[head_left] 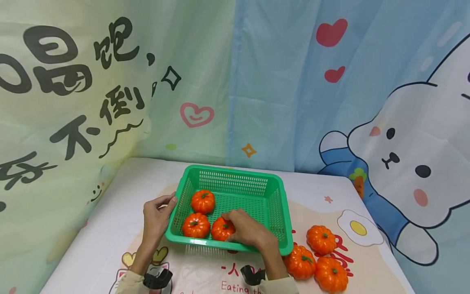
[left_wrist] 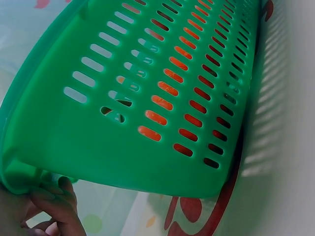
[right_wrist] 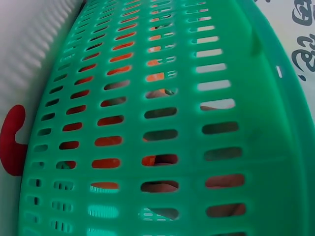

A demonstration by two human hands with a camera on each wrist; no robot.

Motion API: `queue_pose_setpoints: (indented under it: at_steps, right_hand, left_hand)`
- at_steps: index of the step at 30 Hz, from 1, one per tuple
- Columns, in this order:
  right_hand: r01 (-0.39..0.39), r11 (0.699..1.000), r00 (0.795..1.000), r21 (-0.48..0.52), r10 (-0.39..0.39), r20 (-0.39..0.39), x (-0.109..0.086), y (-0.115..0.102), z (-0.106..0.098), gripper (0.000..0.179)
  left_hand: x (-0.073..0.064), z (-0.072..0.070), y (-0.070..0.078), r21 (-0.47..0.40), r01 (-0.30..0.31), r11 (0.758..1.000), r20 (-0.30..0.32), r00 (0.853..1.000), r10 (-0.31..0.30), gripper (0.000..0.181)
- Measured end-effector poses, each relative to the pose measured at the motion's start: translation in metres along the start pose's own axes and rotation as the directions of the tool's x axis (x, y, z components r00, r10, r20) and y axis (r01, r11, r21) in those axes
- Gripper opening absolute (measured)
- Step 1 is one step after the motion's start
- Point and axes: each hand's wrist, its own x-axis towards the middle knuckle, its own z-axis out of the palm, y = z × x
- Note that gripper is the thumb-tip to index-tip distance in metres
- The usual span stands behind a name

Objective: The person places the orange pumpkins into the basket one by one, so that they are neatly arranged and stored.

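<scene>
A green plastic basket (head_left: 244, 202) with slotted walls stands on the table. My left hand (head_left: 156, 214) pinches its left rim; in the left wrist view, the fingers (left_wrist: 61, 201) bend at the rim's corner. Inside the basket, my right hand (head_left: 249, 230) grips a small orange pumpkin (head_left: 221, 229) near the front wall. Two more pumpkins sit at the basket's left side, one toward the back (head_left: 203, 201) and one in front (head_left: 196, 225). From the right wrist, the basket wall (right_wrist: 266, 132) covers most of the right hand, and orange shows through its slots.
Right of the basket lie three more pumpkins: one at the back (head_left: 321, 239), one by the basket's corner (head_left: 300, 262) and one in front (head_left: 331, 274). A printed cloth (head_left: 147, 175) covers the table. Printed curtains (head_left: 264, 102) hang behind and at both sides.
</scene>
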Motion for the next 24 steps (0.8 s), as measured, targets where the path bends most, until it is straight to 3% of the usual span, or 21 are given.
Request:
queue_pose_setpoints:
  at_steps: [11, 24]
  right_hand:
    - [0.018, 0.999, 1.000, -0.041, -0.019, -0.021, -0.0011, -0.0031, 0.0007, 0.059]
    - [0.010, 1.000, 0.999, -0.018, -0.011, -0.034, -0.0056, -0.0021, 0.0011, 0.067]
  left_hand:
    - [0.0004, 0.0000, 0.0000, -0.016, 0.011, 1.000, 0.008, 1.000, -0.011, 0.025]
    - [0.0013, -0.0001, -0.0007, -0.034, -0.005, 0.999, 0.005, 1.000, 0.005, 0.024]
